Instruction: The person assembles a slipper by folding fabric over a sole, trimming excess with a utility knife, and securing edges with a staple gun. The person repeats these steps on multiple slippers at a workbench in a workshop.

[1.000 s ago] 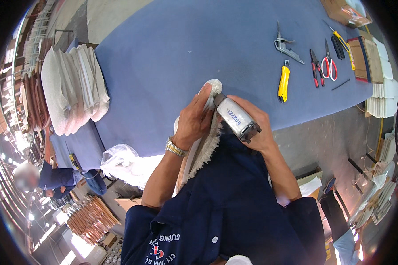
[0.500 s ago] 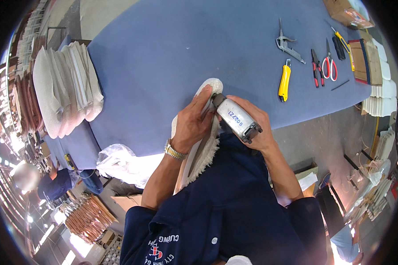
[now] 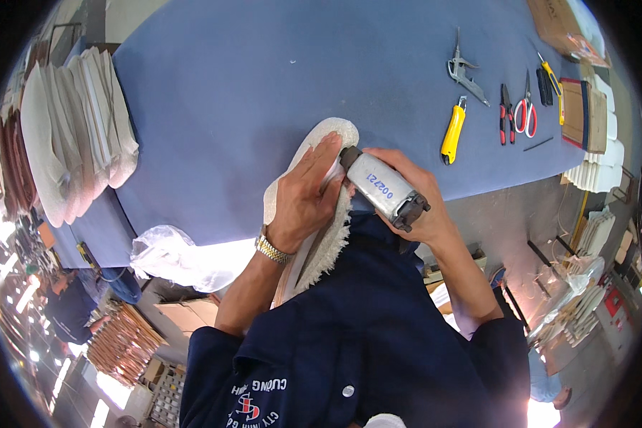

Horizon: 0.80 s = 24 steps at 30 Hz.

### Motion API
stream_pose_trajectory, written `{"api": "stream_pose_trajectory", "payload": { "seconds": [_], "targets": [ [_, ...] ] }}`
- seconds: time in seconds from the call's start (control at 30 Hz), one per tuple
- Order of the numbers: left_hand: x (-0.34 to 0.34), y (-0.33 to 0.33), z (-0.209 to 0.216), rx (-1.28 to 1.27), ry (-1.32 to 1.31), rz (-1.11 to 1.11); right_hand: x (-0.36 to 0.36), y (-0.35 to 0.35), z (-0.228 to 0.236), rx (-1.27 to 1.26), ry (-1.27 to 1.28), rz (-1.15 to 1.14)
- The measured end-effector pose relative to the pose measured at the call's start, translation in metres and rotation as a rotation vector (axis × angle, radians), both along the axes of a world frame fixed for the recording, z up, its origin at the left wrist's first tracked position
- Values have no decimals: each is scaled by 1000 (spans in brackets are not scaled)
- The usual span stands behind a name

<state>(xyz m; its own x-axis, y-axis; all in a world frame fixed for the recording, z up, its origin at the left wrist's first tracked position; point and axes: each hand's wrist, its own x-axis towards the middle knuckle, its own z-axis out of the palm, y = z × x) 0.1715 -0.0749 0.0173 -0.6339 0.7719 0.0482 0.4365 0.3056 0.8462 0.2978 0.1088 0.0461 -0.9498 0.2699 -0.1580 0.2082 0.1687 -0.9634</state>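
A curved panel covered in off-white nubby fabric, with a frayed edge on its near side, rests between the table and my body. My left hand, with a metal watch at its wrist, grips it, fingers pressed along the fabric near its rounded far end. In my right hand is a silver staple gun with a dark nose and a dark rear cap. The nose meets the panel's inner face, right beside my left fingers. My right fingers are partly hidden behind the gun's body.
On the blue table lie a yellow utility knife, an air blow gun, pliers and red-handled scissors. Stacked fabric-covered panels stand at left. A clear plastic bag hangs near the table's front edge.
The view has shifted a little, so the surroundings sit differently. My left hand lies flatter along the fabric. The staple gun stays in my right hand, its nose still at the panel.
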Motion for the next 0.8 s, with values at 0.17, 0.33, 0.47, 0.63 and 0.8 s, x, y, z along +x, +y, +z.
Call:
{"api": "stream_pose_trajectory", "payload": {
  "seconds": [0.17, 0.33, 0.47, 0.63, 0.8],
  "targets": [
    [5, 5, 3, -31, 30, 15, 3, -5, 0, 3, -20, -45],
    [26, 5, 3, -69, 148, 39, 37, -8, -24, 40, 35, -92],
    [50, 4, -4, -96, 202, 116, 84, -6, -35, 4, -6, -197],
    [66, 9, -3, -169, 222, 169, 80, 32, -48, -281, -431, -507],
    [70, 6, -5, -223, 228, 95, 26, 60, -104, 290, -138, -317]
  ]
}}
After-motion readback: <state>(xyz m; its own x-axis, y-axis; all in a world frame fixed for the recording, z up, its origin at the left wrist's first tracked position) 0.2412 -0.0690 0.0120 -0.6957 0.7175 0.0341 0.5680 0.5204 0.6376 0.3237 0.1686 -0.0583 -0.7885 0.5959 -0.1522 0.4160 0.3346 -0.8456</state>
